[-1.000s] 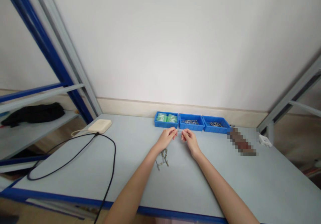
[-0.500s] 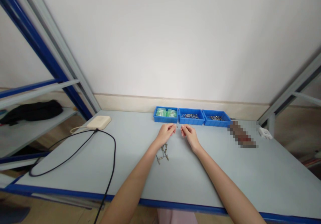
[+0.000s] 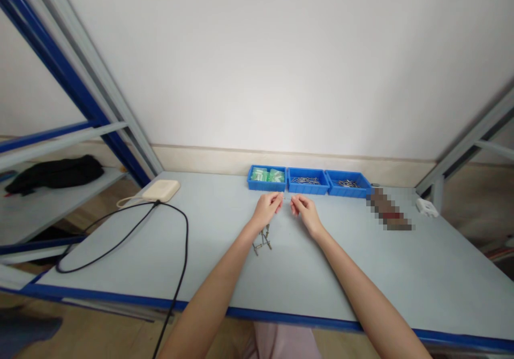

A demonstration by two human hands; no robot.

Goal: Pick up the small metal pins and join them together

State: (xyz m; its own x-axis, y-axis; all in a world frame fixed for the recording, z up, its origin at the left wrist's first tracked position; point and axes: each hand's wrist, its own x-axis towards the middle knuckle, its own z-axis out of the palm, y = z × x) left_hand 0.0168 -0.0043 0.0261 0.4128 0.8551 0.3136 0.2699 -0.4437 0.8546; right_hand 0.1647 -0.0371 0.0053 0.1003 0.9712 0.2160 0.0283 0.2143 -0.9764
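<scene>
My left hand [image 3: 268, 209] is closed in a pinch on a small metal piece [image 3: 285, 198] whose tip pokes out toward the right. Facing it across a small gap, my right hand [image 3: 305, 211] is also pinched; what its fingertips hold is too small to name. Several metal screw-like pieces [image 3: 263, 242] lie on the table below my left hand, partly hidden by it. Behind the hands stand three blue bins: the left bin [image 3: 267, 185] has green and white packets, the middle bin [image 3: 308, 188] and the right bin [image 3: 349, 192] have thin metal pieces.
On the table [image 3: 305, 289], a cream box [image 3: 161, 191] and a looping black cable [image 3: 187, 230] are at the left. A pixelated object [image 3: 388, 210] and a white block [image 3: 426, 208] are at the right. A wall rises behind the bins.
The view has shifted slightly, so the table and bins appear a little higher. Both hands remain pinched and facing each other, with the small metal piece still at my left fingertips.
</scene>
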